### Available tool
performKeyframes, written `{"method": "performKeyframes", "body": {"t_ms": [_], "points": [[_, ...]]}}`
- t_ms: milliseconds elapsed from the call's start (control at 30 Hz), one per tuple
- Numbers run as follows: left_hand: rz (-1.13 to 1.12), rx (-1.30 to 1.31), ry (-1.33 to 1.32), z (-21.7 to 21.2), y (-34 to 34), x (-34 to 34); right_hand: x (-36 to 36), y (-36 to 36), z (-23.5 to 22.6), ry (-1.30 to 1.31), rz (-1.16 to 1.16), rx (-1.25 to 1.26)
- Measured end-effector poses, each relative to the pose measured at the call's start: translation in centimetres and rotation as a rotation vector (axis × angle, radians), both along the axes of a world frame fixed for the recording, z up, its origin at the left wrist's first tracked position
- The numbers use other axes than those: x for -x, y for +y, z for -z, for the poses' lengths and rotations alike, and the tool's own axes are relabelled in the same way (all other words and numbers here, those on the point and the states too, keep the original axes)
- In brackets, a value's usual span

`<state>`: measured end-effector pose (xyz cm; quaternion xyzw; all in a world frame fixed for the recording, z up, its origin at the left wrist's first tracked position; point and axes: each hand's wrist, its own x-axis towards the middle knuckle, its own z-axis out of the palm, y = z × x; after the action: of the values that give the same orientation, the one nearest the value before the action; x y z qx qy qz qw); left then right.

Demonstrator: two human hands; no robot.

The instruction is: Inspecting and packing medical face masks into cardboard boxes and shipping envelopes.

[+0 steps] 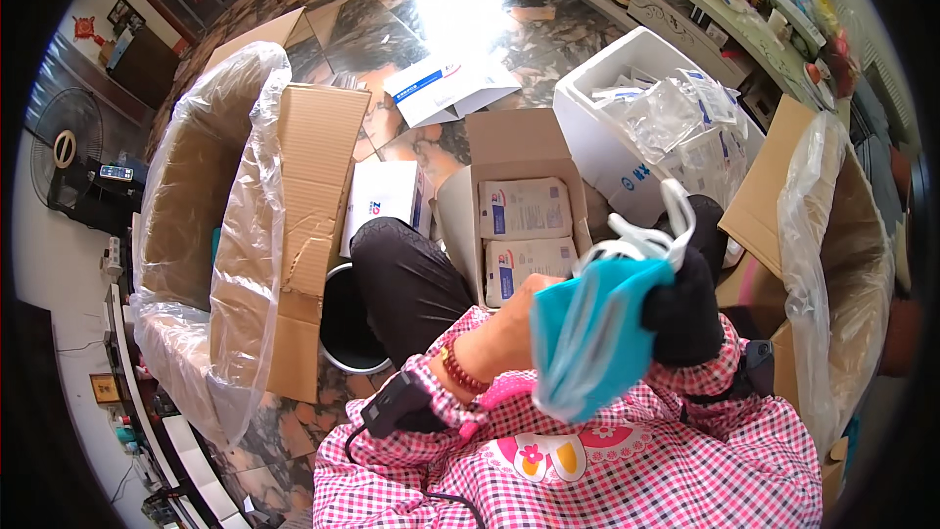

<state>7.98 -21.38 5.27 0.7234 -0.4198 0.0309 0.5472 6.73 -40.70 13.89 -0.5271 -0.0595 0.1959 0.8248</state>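
A bunch of teal face masks [612,318] with white ear loops is held up in front of my chest. My left hand [519,321], bare and with a red bead bracelet at the wrist, grips it from the left, its fingertips hidden behind the masks. On the other side my right hand [685,309], in a black glove, closes on the masks' edge. White loops stick up above the bunch and look blurred. Just beyond my hands stands an open carton [458,225] holding wrapped packs [524,209] in two rows.
A plastic-lined cardboard box [323,176] stands at the left, another [832,225] at the right. The white foam box [599,137] holds clear sachets. A dark bin [354,328] and a white box [384,198] flank my left knee. Flattened white packaging [441,88] lies on the floor.
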Motion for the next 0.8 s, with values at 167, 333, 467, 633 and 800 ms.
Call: {"method": "performKeyframes", "body": {"t_ms": [167, 333, 467, 633, 800], "points": [[-0.016, -0.083, -0.143, -4.2, 1.0, 2.3, 1.0, -1.5, -0.1, 0.333, -0.015, -0.102], [-0.009, -0.374, -0.313, -3.3, 3.0, 4.8, 0.8, -1.9, -1.9, 0.632, -0.384, 0.074], [0.035, -0.317, -0.199, -3.4, 3.6, 7.1, 0.7, -2.1, -2.7, 0.323, -0.637, 0.617], [0.035, -0.186, 0.091, -3.9, 4.4, 7.4, 1.6, -0.2, -0.9, 0.177, -0.398, 0.48], [-0.188, 0.049, 0.482, -1.4, 3.3, 7.9, 1.6, 2.8, -0.6, -0.174, -0.288, 0.311]]}}
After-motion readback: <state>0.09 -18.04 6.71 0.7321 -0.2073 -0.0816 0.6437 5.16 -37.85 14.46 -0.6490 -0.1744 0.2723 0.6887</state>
